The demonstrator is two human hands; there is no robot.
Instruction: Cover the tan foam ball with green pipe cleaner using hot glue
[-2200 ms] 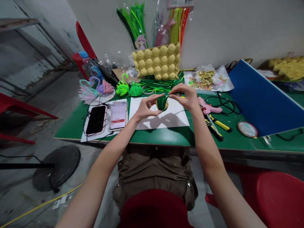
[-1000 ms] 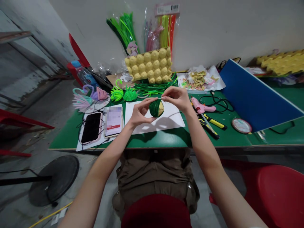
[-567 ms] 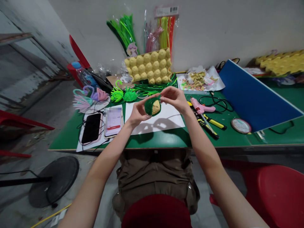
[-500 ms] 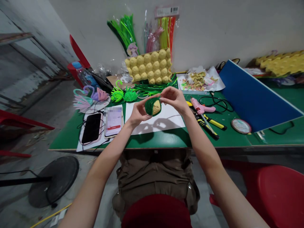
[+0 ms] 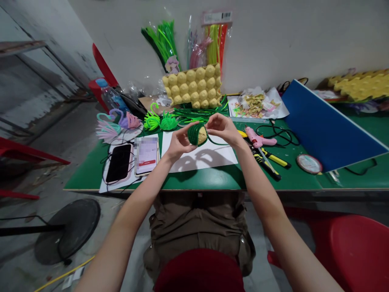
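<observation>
My left hand (image 5: 178, 144) holds a small yellow egg-carton cup (image 5: 202, 136) above the white paper. Dark green pipe cleaner (image 5: 192, 135) is wound round the cup's left part, leaving yellow pulp bare on the right. At the cup's right edge, my right hand (image 5: 224, 128) pinches the dark green pipe cleaner. A loose length of it (image 5: 217, 143) curves to the right below my right fingers. Both hands' shadows fall on the white paper (image 5: 209, 160) beneath.
Behind stand a yellow egg tray (image 5: 193, 86) and green pipe-cleaner swans (image 5: 159, 121). Two phones (image 5: 119, 163) lie left. A pink glue gun (image 5: 259, 138), yellow-black pliers (image 5: 267, 162) and a leaning blue board (image 5: 328, 129) are right. A red stool (image 5: 360, 247) stands below.
The loose pipe cleaner length now shows to the right, under my right hand. The cup has turned slightly, and both hands keep their hold. The view has shifted a little.
</observation>
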